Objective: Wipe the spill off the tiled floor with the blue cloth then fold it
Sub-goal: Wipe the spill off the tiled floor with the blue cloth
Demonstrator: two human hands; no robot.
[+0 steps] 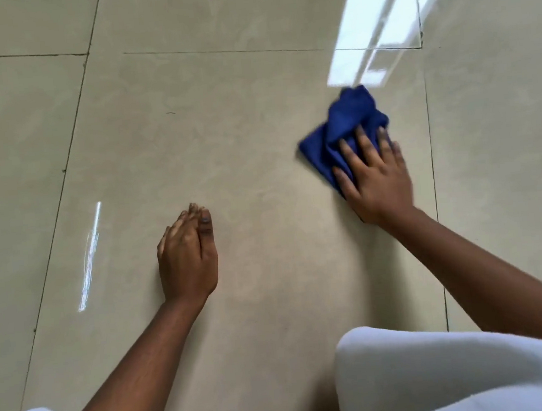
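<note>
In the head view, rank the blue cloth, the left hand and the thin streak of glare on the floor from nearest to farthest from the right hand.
1. blue cloth: directly under the right hand, which presses on it.
2. left hand: off to the left, resting on the tiled floor.
3. streak of glare: farthest left, beyond the left hand.

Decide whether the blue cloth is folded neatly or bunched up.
Bunched up: the blue cloth lies crumpled in irregular creases under the right hand.

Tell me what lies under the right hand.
The crumpled blue cloth, pressed onto the tiled floor by the right hand. Whatever lies beneath the cloth is hidden.
</note>
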